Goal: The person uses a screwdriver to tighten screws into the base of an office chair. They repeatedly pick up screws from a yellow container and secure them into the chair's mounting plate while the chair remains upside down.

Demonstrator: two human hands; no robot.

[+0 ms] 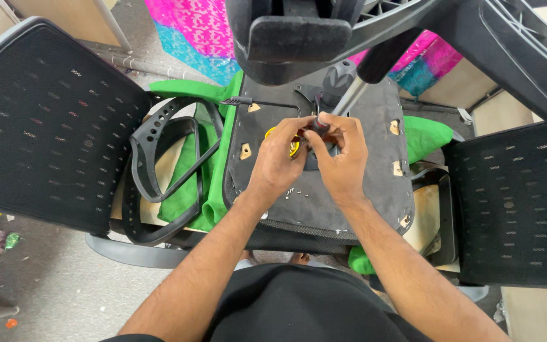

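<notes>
An upturned office chair seat with black fabric underside lies on a green cloth before me. My left hand rests on the seat's middle, fingers curled by a yellow part. My right hand grips a small tool with a red and black handle held against the metal mechanism plate. The chair's gas cylinder rises from the plate just beyond my fingers. A black screwdriver lies on the seat's far left corner.
A black mesh backrest lies at left, another mesh panel at right. A black plastic armrest frame lies on the green cloth. A chair base looms overhead. Pink and blue fabric lies behind. Small screws sit on the seat.
</notes>
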